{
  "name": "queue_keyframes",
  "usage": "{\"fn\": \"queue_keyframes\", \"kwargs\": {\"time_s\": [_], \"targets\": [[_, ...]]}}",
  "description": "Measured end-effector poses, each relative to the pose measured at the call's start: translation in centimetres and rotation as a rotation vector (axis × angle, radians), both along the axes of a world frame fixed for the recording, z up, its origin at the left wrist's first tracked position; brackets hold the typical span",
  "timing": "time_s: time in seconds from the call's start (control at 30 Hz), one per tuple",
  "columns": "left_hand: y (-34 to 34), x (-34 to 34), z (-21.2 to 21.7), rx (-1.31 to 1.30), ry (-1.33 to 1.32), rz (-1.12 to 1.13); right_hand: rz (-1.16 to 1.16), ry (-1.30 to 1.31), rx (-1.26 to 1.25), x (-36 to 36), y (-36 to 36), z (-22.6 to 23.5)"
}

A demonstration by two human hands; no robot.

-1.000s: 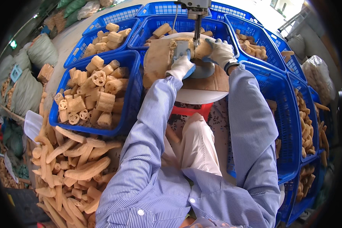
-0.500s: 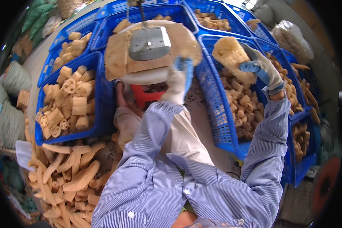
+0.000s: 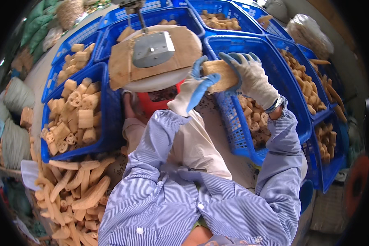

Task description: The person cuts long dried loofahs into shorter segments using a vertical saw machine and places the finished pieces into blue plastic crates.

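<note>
Between my two gloved hands is a tan loofah piece (image 3: 221, 75), held level over the edge of the blue basket (image 3: 232, 133) on the right. My left hand (image 3: 197, 86), in a white glove with blue fingers, grips its left end with thumb and fingers. Around its right end my right hand (image 3: 248, 76) is closed, fingers over the top. To the left stands a round white-topped stand with a cardboard sheet (image 3: 119, 67) on it. A grey metal plate (image 3: 153, 49) of a machine sits on the cardboard, with a metal rod rising from it.
A blue basket (image 3: 104, 139) of short cut loofah pieces stands at left. Long uncut loofahs (image 3: 95, 193) lie heaped below it. More blue baskets with loofah pieces line the back and right. A red container (image 3: 151, 105) sits under the stand.
My right hand has brought the loofah left and down from over the right basket, turning it level. My left hand has moved right, away from the stand, and taken hold of its other end.
</note>
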State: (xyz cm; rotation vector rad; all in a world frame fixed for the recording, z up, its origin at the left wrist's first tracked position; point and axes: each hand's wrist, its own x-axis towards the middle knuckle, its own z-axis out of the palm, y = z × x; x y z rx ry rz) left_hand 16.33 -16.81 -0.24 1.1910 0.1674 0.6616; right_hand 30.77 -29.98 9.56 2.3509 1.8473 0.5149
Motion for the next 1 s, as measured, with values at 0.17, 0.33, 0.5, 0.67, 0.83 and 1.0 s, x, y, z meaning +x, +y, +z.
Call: {"fn": "queue_keyframes", "kwargs": {"time_s": [0.17,0.33,0.5,0.67,0.83,1.0], "targets": [[6.4,-8.6,1.3,0.064,0.076,0.164,0.398,1.264,0.295,4.7,8.4,-7.7],[13.5,-13.8,1.4,0.25,0.137,0.305,0.471,1.683,0.368,-0.6,15.5,-9.6],[19.7,-16.7,2.0,0.403,0.374,0.464,0.34,1.68,0.497,-4.8,21.5,-10.5],[23.6,-17.2,1.2,0.357,0.373,0.448,0.192,1.789,0.574,-6.6,24.8,-11.6],[24.4,-17.1,-0.4,0.265,0.398,0.436,0.171,1.73,0.557,-6.7,25.4,-12.3],[24.9,-17.0,-1.3,0.305,0.425,0.48,0.14,1.644,0.528,-7.0,25.2,-11.6]]}}
